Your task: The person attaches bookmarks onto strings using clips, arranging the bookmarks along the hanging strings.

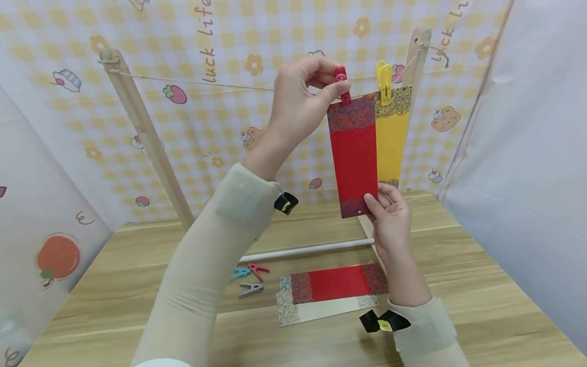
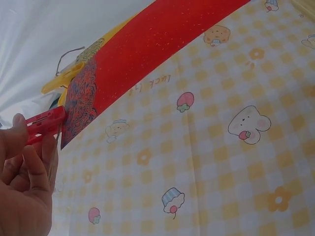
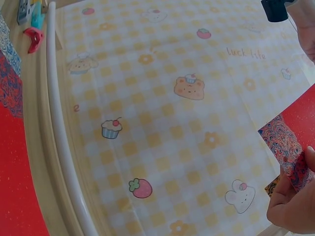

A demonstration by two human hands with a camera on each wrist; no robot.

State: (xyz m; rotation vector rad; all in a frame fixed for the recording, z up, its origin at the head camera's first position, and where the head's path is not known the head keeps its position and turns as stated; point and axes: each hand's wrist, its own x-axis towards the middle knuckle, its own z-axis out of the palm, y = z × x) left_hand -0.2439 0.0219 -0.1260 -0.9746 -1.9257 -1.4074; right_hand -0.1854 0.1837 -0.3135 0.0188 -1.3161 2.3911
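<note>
My left hand [image 1: 300,97] pinches a red clothespin [image 1: 342,85] between thumb and fingers at the top edge of a red card [image 1: 354,158] with patterned ends. In the left wrist view the clothespin [image 2: 47,122] sits at the card's patterned end, right by the string. With thumb in front and fingers behind, my right hand [image 1: 392,219] holds the card's lower right corner. Just to the right hangs a yellow card [image 1: 392,142], clipped to the string [image 1: 197,81] by a yellow clothespin [image 1: 384,81] and partly hidden by the red card.
Wooden posts [image 1: 147,132] carry the string, with a white rod [image 1: 307,250] low between them. On the table lie another red card [image 1: 339,283], overlapping a white card [image 1: 330,309], and red, blue and grey clothespins [image 1: 251,289]. A checked cloth [image 1: 229,117] hangs behind.
</note>
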